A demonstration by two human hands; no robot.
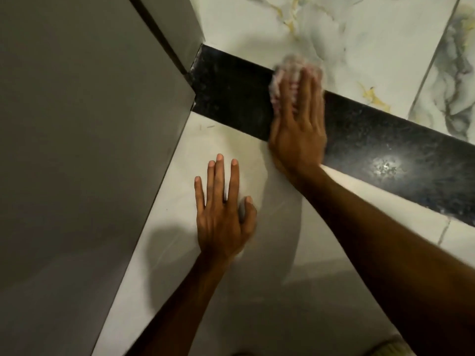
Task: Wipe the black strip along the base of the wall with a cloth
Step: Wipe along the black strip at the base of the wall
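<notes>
A glossy black speckled strip (365, 140) runs from the corner at upper left down to the right edge, between the marble wall and the floor. My right hand (298, 124) lies flat across the strip with its fingers straight. It presses a pale pink fuzzy cloth (282, 73) against the strip's upper edge. The cloth is blurred and mostly hidden under the fingers. My left hand (223, 211) rests palm down on the pale floor, fingers spread, holding nothing.
A grey panel (90, 150) with a dark vertical seam fills the left side and meets the strip at the corner. White marble wall tiles (359, 34) with grey and yellow veins lie above the strip. Pale floor tiles (257, 291) lie below it.
</notes>
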